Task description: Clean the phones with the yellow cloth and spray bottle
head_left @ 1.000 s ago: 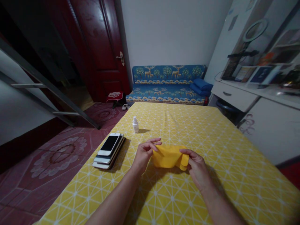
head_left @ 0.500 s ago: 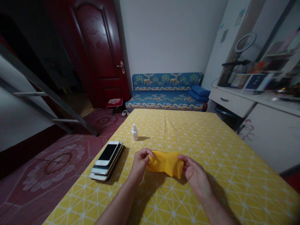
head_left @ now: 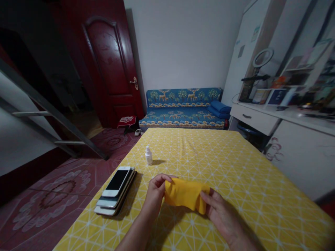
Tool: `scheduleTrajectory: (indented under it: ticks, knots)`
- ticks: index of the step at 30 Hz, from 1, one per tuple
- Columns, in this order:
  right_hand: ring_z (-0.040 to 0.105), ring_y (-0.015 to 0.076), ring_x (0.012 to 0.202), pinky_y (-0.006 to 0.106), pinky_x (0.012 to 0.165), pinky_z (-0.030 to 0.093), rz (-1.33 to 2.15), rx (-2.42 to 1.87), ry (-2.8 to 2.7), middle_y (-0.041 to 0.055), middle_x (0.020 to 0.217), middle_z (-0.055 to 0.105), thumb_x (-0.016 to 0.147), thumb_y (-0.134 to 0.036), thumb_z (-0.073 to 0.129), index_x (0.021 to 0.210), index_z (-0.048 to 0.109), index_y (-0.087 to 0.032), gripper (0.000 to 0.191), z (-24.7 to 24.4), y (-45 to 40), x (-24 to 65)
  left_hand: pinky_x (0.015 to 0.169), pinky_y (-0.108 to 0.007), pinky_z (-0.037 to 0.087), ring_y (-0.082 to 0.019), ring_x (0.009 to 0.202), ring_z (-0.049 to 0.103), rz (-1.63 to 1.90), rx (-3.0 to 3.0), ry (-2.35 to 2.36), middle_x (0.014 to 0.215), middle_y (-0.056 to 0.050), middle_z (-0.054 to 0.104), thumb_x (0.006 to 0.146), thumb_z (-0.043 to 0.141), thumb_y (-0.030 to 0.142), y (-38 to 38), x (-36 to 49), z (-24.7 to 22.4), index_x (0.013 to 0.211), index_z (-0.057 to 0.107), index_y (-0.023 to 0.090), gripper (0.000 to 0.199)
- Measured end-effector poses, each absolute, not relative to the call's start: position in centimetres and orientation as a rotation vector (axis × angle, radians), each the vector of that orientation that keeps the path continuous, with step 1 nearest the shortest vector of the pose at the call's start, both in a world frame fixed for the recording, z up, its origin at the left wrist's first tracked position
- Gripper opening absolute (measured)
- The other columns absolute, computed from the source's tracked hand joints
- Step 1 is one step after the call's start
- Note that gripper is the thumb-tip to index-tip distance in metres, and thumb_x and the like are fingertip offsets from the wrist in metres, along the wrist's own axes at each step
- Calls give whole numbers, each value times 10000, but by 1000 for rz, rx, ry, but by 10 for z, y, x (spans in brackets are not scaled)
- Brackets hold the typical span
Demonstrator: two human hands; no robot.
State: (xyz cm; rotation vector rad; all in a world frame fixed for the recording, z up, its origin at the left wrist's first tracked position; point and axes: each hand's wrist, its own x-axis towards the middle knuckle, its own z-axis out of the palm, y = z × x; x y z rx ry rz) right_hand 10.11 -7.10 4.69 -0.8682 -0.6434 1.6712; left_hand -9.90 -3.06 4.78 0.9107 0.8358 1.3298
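A yellow cloth (head_left: 185,194) is stretched between my two hands, low over the near part of the table. My left hand (head_left: 157,191) pinches its left end between thumb and fingers. At the right end, my right hand (head_left: 216,205) is closed on the cloth, thumb in front and fingers behind it. To the left lies a stack of several phones (head_left: 116,184), the top one white with a black screen. A small white bottle (head_left: 148,156) stands upright just beyond the phones.
The table (head_left: 225,167) has a yellow patterned cover. Beyond its far edge is a blue sofa (head_left: 180,113). A white cabinet (head_left: 258,118) with a ring light and other items stands at the right. A metal ladder (head_left: 70,129) leans at the left.
The whole view has tilted up slightly, so things sit lower. My right thumb has moved onto the front of the cloth, and the cloth's right end is gathered differently.
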Motion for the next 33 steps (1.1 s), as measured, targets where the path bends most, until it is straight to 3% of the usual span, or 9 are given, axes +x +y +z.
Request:
scheduleTrajectory:
  ticks: [4, 10, 13, 16, 22, 29, 33]
  knots:
    - [720, 294, 864, 425, 777, 567, 1499, -930, -517, 57, 915, 777, 596, -415, 869, 883, 688, -244, 379, 48, -69, 109, 772, -308, 547, -245, 998, 677, 1394, 986, 934, 1121, -106, 725, 705, 795, 334, -30, -100, 48, 940, 741, 189, 281]
    - [722, 289, 856, 402, 718, 564, 1459, -994, -642, 53, 918, 774, 713, -468, 776, 926, 671, -273, 308, 46, -73, 108, 767, -341, 546, -211, 762, 683, 1242, 1022, 925, 883, -122, 741, 676, 835, 466, -39, -83, 41, 907, 762, 157, 394]
    - [722, 288, 855, 386, 702, 557, 1486, -1079, -758, 17, 901, 774, 758, -535, 722, 939, 683, -326, 279, 44, -77, 100, 826, -399, 542, -278, 874, 693, 1109, 922, 795, 980, -179, 735, 649, 848, 523, -47, -71, 38, 1055, 743, 139, 569]
    - [708, 296, 925, 373, 760, 545, 1420, -1114, -867, 0, 940, 774, 746, -541, 739, 916, 718, -349, 258, 39, -78, 93, 846, -434, 536, -328, 936, 684, 1017, 916, 666, 1007, -211, 720, 647, 847, 533, -49, -66, 35, 1072, 734, 106, 612]
    - [690, 316, 945, 387, 790, 530, 1400, -1085, -971, 30, 962, 766, 741, -557, 749, 954, 739, -322, 318, 32, -74, 91, 859, -383, 522, -271, 919, 695, 1075, 823, 608, 1069, -181, 724, 583, 920, 395, -43, -67, 24, 1127, 720, 141, 633]
    - [687, 275, 757, 359, 648, 528, 1359, -1141, -962, 30, 827, 751, 694, -599, 768, 849, 728, -288, 350, 30, -70, 94, 760, -334, 542, -214, 786, 710, 1133, 725, 692, 954, -121, 755, 550, 939, 289, -43, -70, 22, 1094, 720, 167, 599]
    - [699, 288, 874, 372, 744, 548, 1340, -1142, -959, 38, 892, 758, 679, -548, 803, 894, 724, -287, 348, 24, -67, 96, 721, -297, 539, -193, 758, 710, 1144, 695, 688, 916, -98, 754, 579, 926, 249, -43, -74, 29, 1142, 697, 170, 613]
